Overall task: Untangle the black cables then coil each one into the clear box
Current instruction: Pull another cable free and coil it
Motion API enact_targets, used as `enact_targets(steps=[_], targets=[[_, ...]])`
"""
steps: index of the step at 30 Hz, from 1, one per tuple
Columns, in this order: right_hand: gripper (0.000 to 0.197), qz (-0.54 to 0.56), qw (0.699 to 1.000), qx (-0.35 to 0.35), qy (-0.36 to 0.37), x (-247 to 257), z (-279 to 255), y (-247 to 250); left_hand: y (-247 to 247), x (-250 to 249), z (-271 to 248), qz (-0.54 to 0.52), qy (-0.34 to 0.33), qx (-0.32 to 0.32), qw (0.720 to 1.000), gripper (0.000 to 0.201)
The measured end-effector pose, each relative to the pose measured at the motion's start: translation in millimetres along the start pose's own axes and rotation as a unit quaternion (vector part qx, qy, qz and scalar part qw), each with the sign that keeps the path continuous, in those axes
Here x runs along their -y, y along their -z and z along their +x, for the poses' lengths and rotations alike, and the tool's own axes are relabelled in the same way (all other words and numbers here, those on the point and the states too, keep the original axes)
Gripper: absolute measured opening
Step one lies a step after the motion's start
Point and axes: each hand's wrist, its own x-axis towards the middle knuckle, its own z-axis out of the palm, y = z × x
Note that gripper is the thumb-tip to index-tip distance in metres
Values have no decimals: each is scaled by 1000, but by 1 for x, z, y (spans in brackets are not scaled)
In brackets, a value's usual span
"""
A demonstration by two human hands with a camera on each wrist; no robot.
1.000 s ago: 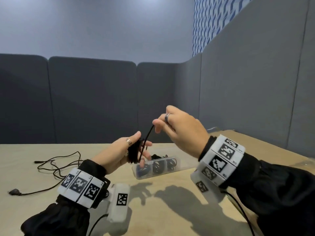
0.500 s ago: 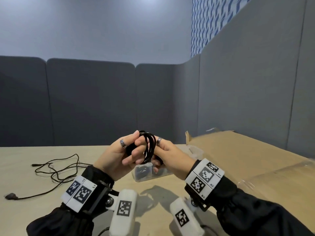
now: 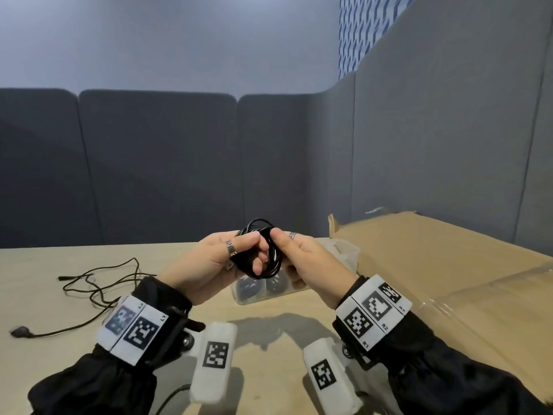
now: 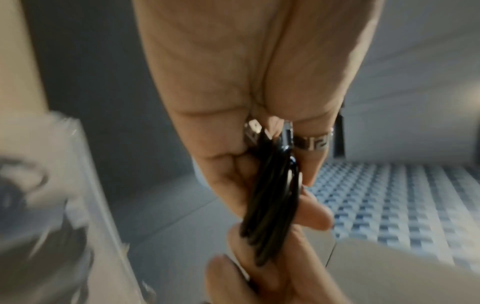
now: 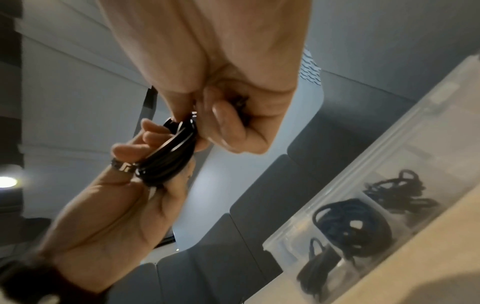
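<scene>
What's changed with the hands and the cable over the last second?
The right hand came down from drawing out a strand and joined the left hand; both now pinch the finished black coil above the clear box. The loose cable on the table has not moved.

Wooden table [image 3: 269, 330] fills the lower frame in head view. Flattened cardboard [image 3: 443, 265] lies on it at right, one flap [image 3: 331, 223] sticking up at its far left corner; clear plastic sheet [image 3: 466, 313] over its near part. Grey padded panels [image 3: 155, 169] wall the table at back and right. Pale wall [image 3: 167, 40] above them. Blue-white patterned panel [image 3: 362, 28] at upper right. Ceiling lamp [image 5: 7, 182] glows at left edge of right wrist view.
</scene>
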Motion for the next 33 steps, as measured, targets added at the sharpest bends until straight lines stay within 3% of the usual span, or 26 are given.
enact_targets(steps=[3,5,9,13,17,20,23,26,33], targets=[[39,-105,992,-46,52,1,0,5,3,0,-1,174,-29,-17,984,22],[41,-151,984,-67,73,1,0,7,1,2,0,224,-29,-44,973,25],[39,-135,987,-63,62,4,-4,9,-6,5,0,215,-38,-61,974,21],[13,-54,998,-22,34,5,-2,19,-3,4,-1,188,-34,-60,980,27],[20,-57,994,-73,65,4,2,28,-8,1,-5,44,-21,-3,999,28],[18,-111,985,-118,65,-3,5,28,-13,4,-5,31,-28,31,999,28],[16,-6,997,-75,8,-4,4,23,-21,12,-3,80,-18,5,997,26],[15,150,988,-30,-24,-3,0,19,-22,16,-1,145,-26,-56,988,20],[19,233,969,-36,-74,-5,1,10,-19,19,3,199,1,-74,977,27]])
